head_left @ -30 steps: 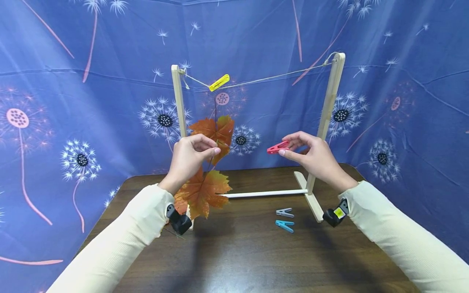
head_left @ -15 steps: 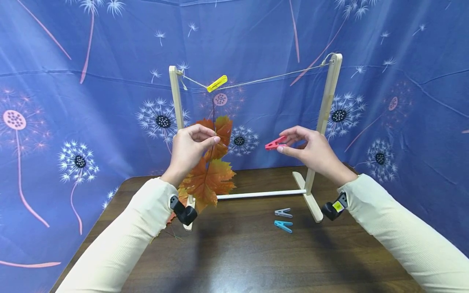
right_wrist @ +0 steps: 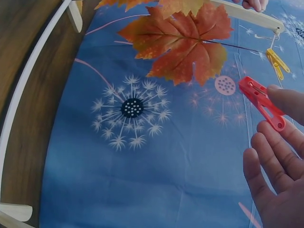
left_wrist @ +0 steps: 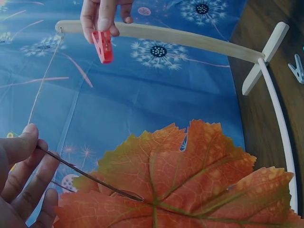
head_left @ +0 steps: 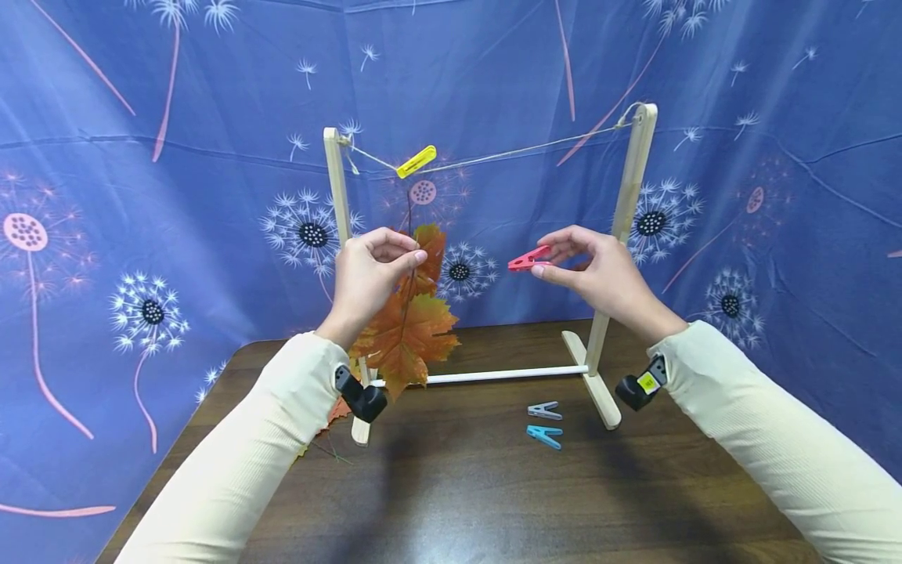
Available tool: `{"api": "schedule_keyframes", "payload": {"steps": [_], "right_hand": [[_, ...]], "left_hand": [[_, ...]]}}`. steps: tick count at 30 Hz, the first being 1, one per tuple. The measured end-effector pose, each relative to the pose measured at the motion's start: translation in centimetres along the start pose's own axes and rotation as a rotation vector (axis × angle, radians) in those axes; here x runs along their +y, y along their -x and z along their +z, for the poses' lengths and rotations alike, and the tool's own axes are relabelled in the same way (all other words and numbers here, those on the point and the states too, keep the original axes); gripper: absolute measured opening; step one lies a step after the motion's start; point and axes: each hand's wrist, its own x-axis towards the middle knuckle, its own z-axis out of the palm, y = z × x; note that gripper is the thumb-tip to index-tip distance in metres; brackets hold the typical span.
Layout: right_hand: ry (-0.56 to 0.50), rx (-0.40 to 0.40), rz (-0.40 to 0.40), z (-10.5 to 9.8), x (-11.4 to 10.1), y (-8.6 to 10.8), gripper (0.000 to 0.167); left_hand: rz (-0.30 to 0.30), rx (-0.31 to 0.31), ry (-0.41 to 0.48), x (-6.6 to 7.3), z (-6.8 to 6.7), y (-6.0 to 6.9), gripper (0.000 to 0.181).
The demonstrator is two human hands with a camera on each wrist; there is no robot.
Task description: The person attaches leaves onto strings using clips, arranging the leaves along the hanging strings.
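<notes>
Left hand [head_left: 373, 274] pinches stem [left_wrist: 95, 177], held leaf [head_left: 409, 337] under hand, below yellow peg [head_left: 416, 162]; right hand [head_left: 595, 265] grips red peg [head_left: 522, 262], rightward of yellow peg

The jagged orange maple-shaped leaf [left_wrist: 173, 171] has olive-green veins and yellow-green edges. Plastic clothespins: red clothespin [head_left: 524, 261], yellow clothespin [head_left: 416, 161], grey clothespin [head_left: 540, 410], light-blue clothespin [head_left: 539, 433]. Blue cloth backdrop [head_left: 521, 196]: white and pink dandelion print. Brown wooden surface [head_left: 465, 486]: darker grain.
</notes>
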Motion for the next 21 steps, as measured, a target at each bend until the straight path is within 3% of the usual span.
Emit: {"api": "schedule_keyframes", "payload": {"steps": [11, 21], "right_hand": [[-0.033, 0.153, -0.018, -0.3, -0.5, -0.9, 0.038], [-0.065, 0.136, 0.043, -0.8, -0.9, -2.3, 0.043]], "left_hand": [[-0.016, 0.033, 0.064, 0.1, 0.4, -1.3, 0.016], [-0.012, 0.067, 0.069, 0.2, 1.3, -2.3, 0.016]]}}
